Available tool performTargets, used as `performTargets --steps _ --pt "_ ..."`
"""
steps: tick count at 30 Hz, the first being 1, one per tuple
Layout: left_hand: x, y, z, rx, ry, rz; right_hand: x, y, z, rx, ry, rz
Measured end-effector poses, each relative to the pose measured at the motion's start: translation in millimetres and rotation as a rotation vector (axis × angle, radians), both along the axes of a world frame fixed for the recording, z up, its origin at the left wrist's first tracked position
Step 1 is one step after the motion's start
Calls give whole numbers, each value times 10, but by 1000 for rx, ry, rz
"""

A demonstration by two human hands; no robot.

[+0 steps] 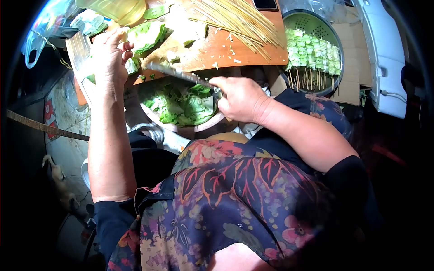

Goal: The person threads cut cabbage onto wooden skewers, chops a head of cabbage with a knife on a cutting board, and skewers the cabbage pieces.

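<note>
My right hand is wrapped round the handle of a knife, whose blade points left over the front edge of the wooden board. At the board's left side my left hand has its fingers curled at a pale piece, too bright and small to name. Right beside it lies a green cabbage leaf, with smaller leaf bits near the blade's tip. Below the board, a bowl holds torn green leaves.
Many wooden skewers lie across the board's back right, near a phone. A green colander holds skewered leaf pieces. A yellowish clear container stands at the back left, near plastic bags.
</note>
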State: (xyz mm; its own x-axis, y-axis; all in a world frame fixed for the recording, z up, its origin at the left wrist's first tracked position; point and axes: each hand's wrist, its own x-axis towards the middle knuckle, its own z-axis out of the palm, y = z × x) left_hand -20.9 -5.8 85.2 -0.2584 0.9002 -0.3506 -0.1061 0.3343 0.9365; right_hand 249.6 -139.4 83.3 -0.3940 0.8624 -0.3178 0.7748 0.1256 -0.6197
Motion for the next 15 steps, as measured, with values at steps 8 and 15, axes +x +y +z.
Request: performTargets --steps 8,15 --pt "126 -144 -28 135 -376 11 -125 -230 -625 -63 -348 422" --pt "247 -235 31 58 -378 -128 -103 118 -564 -97 -452 351"
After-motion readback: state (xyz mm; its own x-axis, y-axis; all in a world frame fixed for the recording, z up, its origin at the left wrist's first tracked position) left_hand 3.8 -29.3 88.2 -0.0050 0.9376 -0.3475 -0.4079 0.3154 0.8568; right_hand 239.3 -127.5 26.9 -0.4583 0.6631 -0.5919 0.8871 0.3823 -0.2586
